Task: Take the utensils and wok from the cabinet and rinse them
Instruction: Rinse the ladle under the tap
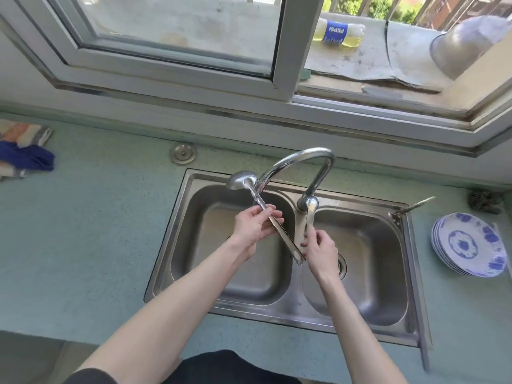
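Observation:
A steel ladle (240, 179) with a long flat handle is held over the left basin of the double sink (194, 178), its bowl raised beside the spout of the curved tap (304, 156). My left hand (253, 225) grips the ladle's handle near the middle. My right hand (320, 249) is by the handle's lower end, with fingertips reaching up to the tap's lever (310, 210). Whether it pinches the lever or touches the ladle's end I cannot tell. No wok is in view.
A stack of blue-and-white plates (468, 245) sits on the counter right of the sink. Folded cloths (25, 151) lie at the far left. A scrubber (484, 200) rests at the back right. On the sill outside the window are a bottle (339, 33) and a metal bowl (460, 48).

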`<state>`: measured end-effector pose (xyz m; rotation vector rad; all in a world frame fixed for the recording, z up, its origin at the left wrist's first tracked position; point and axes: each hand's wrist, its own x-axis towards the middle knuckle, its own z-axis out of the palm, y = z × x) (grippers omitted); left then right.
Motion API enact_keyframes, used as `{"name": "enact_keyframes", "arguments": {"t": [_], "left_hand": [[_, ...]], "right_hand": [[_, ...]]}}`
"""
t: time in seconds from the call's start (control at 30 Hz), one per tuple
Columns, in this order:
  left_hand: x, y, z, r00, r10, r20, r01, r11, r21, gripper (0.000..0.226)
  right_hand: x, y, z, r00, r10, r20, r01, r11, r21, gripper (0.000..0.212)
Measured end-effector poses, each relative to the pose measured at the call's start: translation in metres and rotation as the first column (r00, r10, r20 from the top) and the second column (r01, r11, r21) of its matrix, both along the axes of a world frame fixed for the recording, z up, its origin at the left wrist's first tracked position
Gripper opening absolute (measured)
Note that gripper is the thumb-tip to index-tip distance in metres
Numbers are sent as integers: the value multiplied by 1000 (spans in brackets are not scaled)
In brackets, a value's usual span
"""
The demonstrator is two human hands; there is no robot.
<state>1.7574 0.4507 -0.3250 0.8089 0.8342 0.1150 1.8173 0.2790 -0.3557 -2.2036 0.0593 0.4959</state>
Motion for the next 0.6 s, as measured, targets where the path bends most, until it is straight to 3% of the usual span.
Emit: {"name": "enact_keyframes", "arguments": {"t": [0.27,0.43,0.6], "left_hand": [[4,-12,12,1000,24,-12,-23,999,32,11],[-2,-16,14,998,65,-16,-64,997,50,11],[-15,-26,11,998,64,-10,-64,998,15,11]], "right_hand": [[38,-2,-7,999,-15,-49,20,996,91,36],[52,-8,-19,993,115,6,-116,989,89,28],[52,-14,-21,985,172,-14,-164,961,221,34]]}}
